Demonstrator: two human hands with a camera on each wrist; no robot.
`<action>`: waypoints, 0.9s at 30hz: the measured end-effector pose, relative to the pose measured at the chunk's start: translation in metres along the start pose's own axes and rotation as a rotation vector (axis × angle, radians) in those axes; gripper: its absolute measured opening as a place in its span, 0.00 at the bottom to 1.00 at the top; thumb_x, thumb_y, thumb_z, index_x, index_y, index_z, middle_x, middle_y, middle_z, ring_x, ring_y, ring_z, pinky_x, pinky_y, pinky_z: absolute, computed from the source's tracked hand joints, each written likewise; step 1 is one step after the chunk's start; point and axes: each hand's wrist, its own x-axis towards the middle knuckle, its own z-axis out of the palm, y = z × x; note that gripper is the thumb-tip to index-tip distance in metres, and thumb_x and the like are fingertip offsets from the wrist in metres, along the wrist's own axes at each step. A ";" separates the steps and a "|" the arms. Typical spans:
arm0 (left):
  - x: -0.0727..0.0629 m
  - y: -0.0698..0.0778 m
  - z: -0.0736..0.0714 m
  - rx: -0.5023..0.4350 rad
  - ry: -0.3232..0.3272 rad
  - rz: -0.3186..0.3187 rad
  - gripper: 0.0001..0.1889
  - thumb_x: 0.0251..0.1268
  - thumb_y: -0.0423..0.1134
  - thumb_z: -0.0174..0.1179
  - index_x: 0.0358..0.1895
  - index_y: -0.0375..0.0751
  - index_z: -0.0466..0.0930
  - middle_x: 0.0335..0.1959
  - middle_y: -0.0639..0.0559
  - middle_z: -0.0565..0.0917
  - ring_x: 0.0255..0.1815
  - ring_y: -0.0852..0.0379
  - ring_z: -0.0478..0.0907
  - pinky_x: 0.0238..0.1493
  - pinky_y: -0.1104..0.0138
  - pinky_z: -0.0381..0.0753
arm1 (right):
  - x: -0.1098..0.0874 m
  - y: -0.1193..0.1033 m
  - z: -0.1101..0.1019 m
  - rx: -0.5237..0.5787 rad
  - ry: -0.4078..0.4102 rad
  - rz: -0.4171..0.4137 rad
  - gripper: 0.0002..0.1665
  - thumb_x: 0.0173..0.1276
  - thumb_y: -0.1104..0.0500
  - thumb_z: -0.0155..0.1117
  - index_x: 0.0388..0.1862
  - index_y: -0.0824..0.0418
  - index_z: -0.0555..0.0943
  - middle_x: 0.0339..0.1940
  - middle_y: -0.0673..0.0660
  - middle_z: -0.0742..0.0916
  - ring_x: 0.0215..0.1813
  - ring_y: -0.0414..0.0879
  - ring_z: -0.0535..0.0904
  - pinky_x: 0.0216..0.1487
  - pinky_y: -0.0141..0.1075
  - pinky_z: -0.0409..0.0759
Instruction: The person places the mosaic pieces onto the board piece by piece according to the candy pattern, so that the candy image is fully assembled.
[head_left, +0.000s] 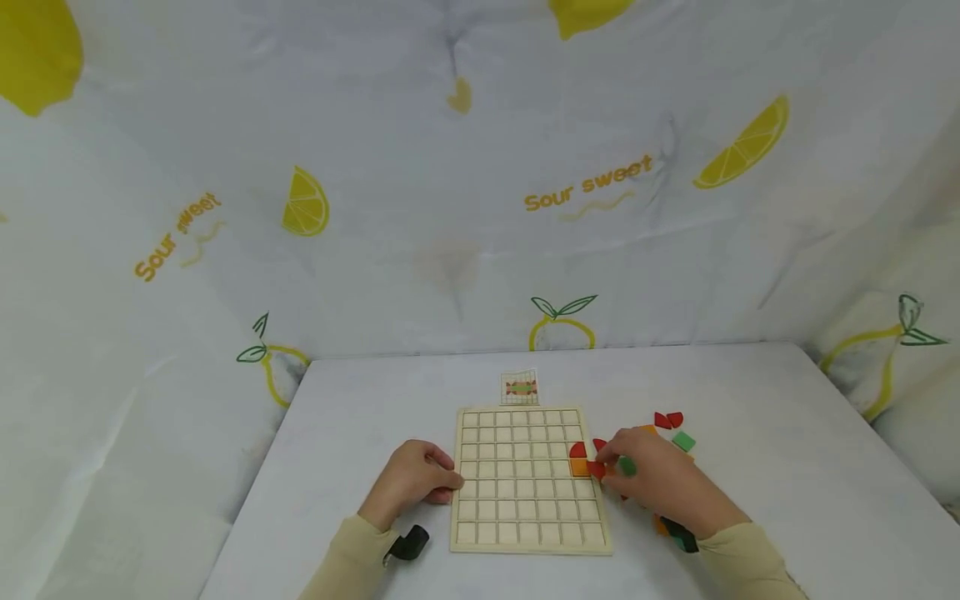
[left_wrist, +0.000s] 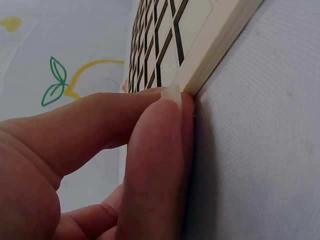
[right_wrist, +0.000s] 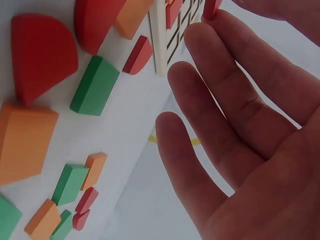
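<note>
Red piece (right_wrist: 211,9) sits clamped at the fingertips of the right grip (head_left: 654,473); the left grip (head_left: 414,478) pinches the board (head_left: 507,510).

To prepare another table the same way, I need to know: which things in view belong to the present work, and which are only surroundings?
Seem to belong:
grid board, left grip at its edge
red piece in the right grip
loose coloured pieces
pattern card

Only surroundings:
lemon-printed cloth behind
white tabletop
</note>
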 end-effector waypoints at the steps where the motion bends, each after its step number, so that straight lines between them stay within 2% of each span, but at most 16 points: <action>1: -0.001 -0.002 0.000 0.000 -0.003 -0.004 0.15 0.58 0.36 0.80 0.44 0.36 0.86 0.31 0.48 0.90 0.26 0.60 0.87 0.31 0.67 0.90 | -0.001 -0.002 0.002 -0.007 -0.002 0.000 0.11 0.64 0.56 0.84 0.43 0.47 0.90 0.39 0.41 0.86 0.40 0.39 0.78 0.41 0.32 0.82; 6: -0.003 -0.008 -0.002 -0.021 -0.015 0.011 0.16 0.58 0.35 0.81 0.44 0.35 0.85 0.31 0.47 0.90 0.26 0.59 0.88 0.32 0.66 0.91 | -0.004 -0.010 0.009 -0.051 0.009 -0.048 0.12 0.63 0.56 0.85 0.41 0.45 0.90 0.37 0.40 0.84 0.44 0.41 0.78 0.48 0.34 0.85; 13: -0.001 -0.006 -0.003 -0.029 -0.020 0.030 0.16 0.58 0.35 0.80 0.45 0.35 0.85 0.31 0.48 0.90 0.26 0.59 0.88 0.31 0.66 0.91 | -0.004 -0.016 0.014 -0.069 -0.001 -0.038 0.11 0.62 0.58 0.84 0.40 0.45 0.90 0.36 0.40 0.84 0.41 0.39 0.75 0.45 0.34 0.82; 16: 0.000 -0.006 -0.003 -0.030 -0.027 0.027 0.16 0.58 0.36 0.81 0.44 0.35 0.85 0.31 0.47 0.90 0.26 0.59 0.88 0.31 0.66 0.91 | -0.003 -0.017 0.016 -0.087 -0.003 -0.041 0.12 0.61 0.57 0.85 0.38 0.45 0.89 0.38 0.40 0.85 0.47 0.41 0.80 0.52 0.39 0.86; 20: 0.001 -0.006 -0.003 -0.030 -0.035 0.028 0.16 0.58 0.36 0.80 0.44 0.35 0.85 0.31 0.47 0.90 0.25 0.59 0.88 0.31 0.67 0.90 | -0.002 -0.019 0.017 -0.099 -0.009 -0.035 0.12 0.60 0.55 0.87 0.38 0.46 0.90 0.41 0.42 0.87 0.55 0.44 0.82 0.63 0.48 0.87; 27: 0.002 -0.004 -0.001 -0.029 -0.029 0.030 0.15 0.58 0.35 0.80 0.44 0.35 0.85 0.30 0.47 0.90 0.25 0.59 0.88 0.31 0.66 0.91 | -0.001 -0.020 0.016 -0.114 -0.010 -0.024 0.12 0.60 0.55 0.87 0.39 0.47 0.90 0.42 0.43 0.87 0.51 0.42 0.81 0.61 0.47 0.88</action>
